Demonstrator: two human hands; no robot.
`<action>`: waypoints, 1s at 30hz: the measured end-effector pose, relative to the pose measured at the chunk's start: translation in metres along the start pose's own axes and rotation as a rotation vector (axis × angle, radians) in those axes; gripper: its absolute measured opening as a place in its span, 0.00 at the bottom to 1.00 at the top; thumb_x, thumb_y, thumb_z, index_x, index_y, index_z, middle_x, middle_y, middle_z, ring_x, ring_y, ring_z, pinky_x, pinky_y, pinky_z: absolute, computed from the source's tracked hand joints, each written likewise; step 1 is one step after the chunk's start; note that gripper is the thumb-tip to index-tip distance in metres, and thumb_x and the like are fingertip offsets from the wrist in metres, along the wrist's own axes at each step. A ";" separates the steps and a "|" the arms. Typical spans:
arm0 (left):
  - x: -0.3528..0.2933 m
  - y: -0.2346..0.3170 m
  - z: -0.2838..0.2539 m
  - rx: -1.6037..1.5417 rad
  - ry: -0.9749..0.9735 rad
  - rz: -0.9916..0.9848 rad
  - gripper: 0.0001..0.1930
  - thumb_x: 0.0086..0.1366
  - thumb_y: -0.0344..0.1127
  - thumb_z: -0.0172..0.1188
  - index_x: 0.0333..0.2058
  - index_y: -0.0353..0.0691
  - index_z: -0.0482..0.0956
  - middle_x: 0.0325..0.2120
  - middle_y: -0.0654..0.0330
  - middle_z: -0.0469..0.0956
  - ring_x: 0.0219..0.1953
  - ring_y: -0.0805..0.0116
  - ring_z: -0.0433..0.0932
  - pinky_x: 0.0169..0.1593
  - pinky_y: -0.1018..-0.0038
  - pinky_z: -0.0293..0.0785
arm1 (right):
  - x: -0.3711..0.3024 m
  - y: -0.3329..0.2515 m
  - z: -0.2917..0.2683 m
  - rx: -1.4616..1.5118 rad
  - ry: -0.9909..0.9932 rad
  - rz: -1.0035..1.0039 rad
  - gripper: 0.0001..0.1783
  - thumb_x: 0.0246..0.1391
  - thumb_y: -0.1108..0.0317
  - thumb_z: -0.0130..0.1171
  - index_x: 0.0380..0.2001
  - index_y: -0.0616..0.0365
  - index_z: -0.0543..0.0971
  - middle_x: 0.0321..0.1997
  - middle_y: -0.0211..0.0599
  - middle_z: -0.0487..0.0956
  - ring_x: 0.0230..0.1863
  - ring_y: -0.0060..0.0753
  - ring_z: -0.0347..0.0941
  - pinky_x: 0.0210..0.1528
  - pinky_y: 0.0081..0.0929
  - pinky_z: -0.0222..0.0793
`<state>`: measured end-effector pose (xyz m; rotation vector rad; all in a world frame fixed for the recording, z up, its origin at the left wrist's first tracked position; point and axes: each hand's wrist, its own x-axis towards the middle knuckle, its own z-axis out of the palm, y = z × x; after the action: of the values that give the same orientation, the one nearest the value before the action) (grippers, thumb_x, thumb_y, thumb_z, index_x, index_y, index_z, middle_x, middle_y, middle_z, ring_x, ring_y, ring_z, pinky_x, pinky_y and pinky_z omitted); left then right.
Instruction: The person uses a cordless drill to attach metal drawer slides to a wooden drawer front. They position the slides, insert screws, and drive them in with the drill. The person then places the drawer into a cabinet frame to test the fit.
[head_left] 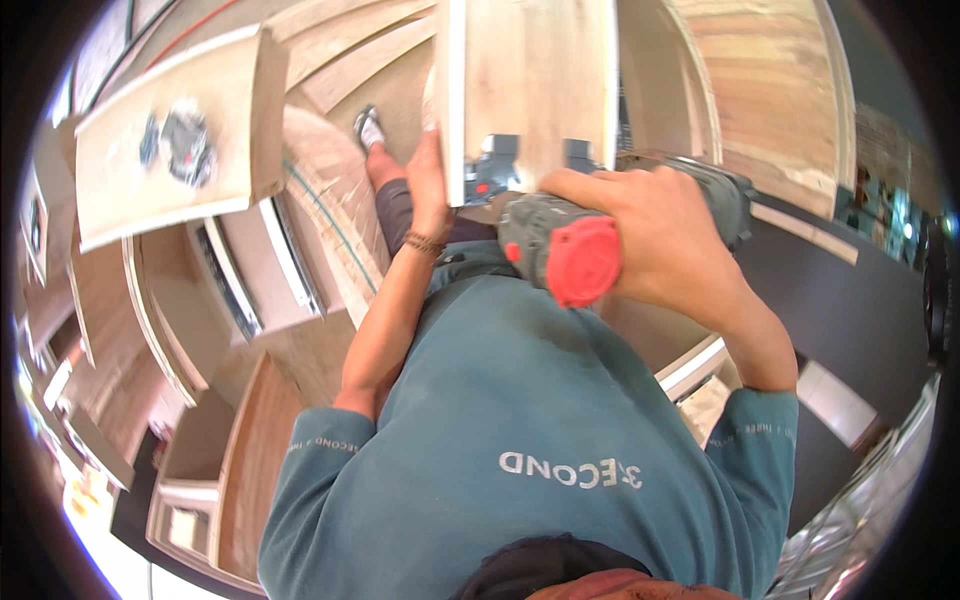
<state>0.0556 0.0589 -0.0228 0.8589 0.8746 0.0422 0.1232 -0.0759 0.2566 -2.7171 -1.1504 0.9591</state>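
In front of me lies a pale wooden drawer (pixel 540 75) with light edges, seemingly bottom up. Two grey fittings sit at its near end; the left fitting (pixel 492 165) has a red spot. My left hand (pixel 430 190) grips the drawer's left side near that end, its fingers partly hidden. My right hand (pixel 660 230) is closed around a grey and red cordless drill (pixel 565 245). The drill's nose points left toward the left fitting. I cannot make out whether its tip touches the fitting or a screw.
At the left, a wooden box (pixel 120 190) carries a clear plastic bag (pixel 187 145) of small parts. Cabinet carcasses with metal slides (pixel 285 255) stand below it. Another wooden panel (pixel 765 80) rises at the right, beside a dark surface (pixel 840 290). A person's foot (pixel 369 128) shows beyond my left hand.
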 end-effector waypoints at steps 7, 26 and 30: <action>0.055 -0.047 -0.039 -0.156 -0.160 -0.104 0.16 0.77 0.46 0.50 0.46 0.38 0.77 0.31 0.63 0.81 0.28 0.73 0.80 0.31 0.73 0.77 | -0.028 0.005 0.000 0.017 0.064 -0.087 0.30 0.44 0.58 0.71 0.53 0.48 0.78 0.31 0.39 0.83 0.33 0.51 0.82 0.33 0.42 0.75; -0.039 0.056 0.011 0.434 -0.213 0.070 0.40 0.73 0.67 0.44 0.67 0.35 0.65 0.57 0.53 0.77 0.58 0.67 0.75 0.62 0.68 0.71 | -0.157 0.082 0.144 1.315 1.081 0.477 0.25 0.42 0.81 0.69 0.48 0.62 0.79 0.39 0.36 0.83 0.34 0.27 0.77 0.38 0.26 0.74; -0.055 0.068 0.017 0.717 -0.264 0.230 0.36 0.73 0.58 0.55 0.69 0.37 0.63 0.50 0.59 0.77 0.52 0.69 0.73 0.56 0.72 0.70 | -0.162 0.103 0.146 1.481 1.159 0.467 0.27 0.44 0.81 0.67 0.51 0.62 0.77 0.41 0.38 0.82 0.34 0.28 0.75 0.39 0.27 0.74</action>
<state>0.0510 0.0735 0.0647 1.5937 0.5305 -0.1930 0.0217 -0.2859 0.1970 -1.5899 0.3772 -0.0431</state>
